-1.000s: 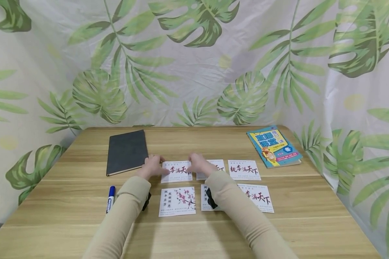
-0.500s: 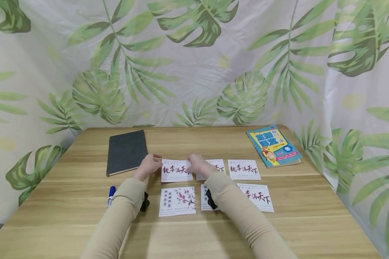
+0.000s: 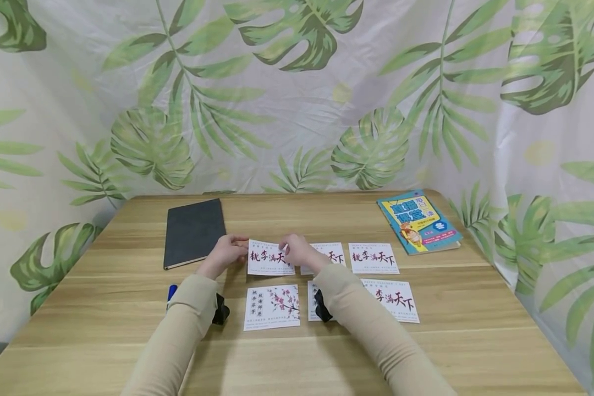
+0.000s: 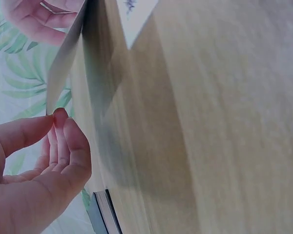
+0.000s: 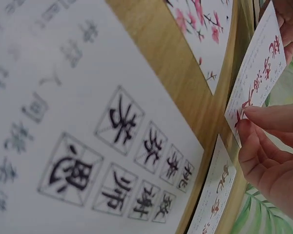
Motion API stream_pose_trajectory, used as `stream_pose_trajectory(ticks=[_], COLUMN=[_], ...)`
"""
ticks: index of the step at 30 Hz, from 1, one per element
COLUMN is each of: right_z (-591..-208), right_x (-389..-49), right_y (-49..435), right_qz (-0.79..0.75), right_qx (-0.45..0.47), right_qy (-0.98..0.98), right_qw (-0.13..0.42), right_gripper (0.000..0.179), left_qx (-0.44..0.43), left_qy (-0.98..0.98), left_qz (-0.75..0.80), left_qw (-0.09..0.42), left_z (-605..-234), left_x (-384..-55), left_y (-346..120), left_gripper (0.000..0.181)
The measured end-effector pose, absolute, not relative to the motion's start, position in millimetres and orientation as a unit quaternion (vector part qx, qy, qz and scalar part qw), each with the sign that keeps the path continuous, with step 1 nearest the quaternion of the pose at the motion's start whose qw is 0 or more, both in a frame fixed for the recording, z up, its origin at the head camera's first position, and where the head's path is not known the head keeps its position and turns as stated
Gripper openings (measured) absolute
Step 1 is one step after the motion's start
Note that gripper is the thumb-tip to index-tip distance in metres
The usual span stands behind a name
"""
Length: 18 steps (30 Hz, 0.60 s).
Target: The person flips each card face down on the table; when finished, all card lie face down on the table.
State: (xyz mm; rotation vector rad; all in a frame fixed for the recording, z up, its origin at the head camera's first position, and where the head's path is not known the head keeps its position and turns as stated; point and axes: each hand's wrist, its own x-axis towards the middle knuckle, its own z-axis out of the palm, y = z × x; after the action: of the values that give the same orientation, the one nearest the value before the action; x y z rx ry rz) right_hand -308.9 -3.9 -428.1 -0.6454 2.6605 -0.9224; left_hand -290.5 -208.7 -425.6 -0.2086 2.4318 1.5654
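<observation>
My left hand [image 3: 226, 253] pinches the left edge of a white card [image 3: 264, 267] with red Chinese characters. The opposite edge is pinched between thumb and fingers of my right hand [image 3: 298, 252]. Seen from the left wrist, this card [image 4: 63, 73] is tilted up off the table, a shadow under it. Behind my right hand lies a similar card [image 3: 335, 257], partly covered, and another [image 3: 373, 258] to its right. Nearer me are a blossom card [image 3: 272, 308], a card with boxed black characters [image 5: 132, 161] partly under my right forearm, and a red-lettered card [image 3: 396, 302].
A black notebook [image 3: 193, 231] lies left of the cards. At the back right is a blue and yellow book [image 3: 418, 223]. A blue-capped marker [image 3: 172, 290] is mostly hidden by my left sleeve. The wooden table [image 3: 277, 363] ends at a leaf-print curtain [image 3: 297, 110].
My left hand has shifted from over the back left card to its left edge. That card, flat before, is now lifted and tilted between both hands. My right hand has moved slightly left.
</observation>
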Motion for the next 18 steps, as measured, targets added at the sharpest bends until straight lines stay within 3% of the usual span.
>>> stream_pose_trajectory(ticks=[11,18], right_z=[-425.0,-419.2], right_x=[-309.5,-306.6], right_y=[-0.9,-3.6], right_qz=[-0.343,-0.377], right_qx=[-0.228,-0.226], right_qy=[0.904,0.889], right_qw=[0.115,0.125], right_gripper=[0.017,0.022], left_qx=[-0.053,-0.051], left_qy=[0.798,0.788], left_qz=[0.583,0.595], left_qw=[0.144,0.148], left_z=[-420.7,-416.7], left_x=[-286.5,-284.6], left_y=[-206.8,-203.5], left_gripper=[0.046,0.049])
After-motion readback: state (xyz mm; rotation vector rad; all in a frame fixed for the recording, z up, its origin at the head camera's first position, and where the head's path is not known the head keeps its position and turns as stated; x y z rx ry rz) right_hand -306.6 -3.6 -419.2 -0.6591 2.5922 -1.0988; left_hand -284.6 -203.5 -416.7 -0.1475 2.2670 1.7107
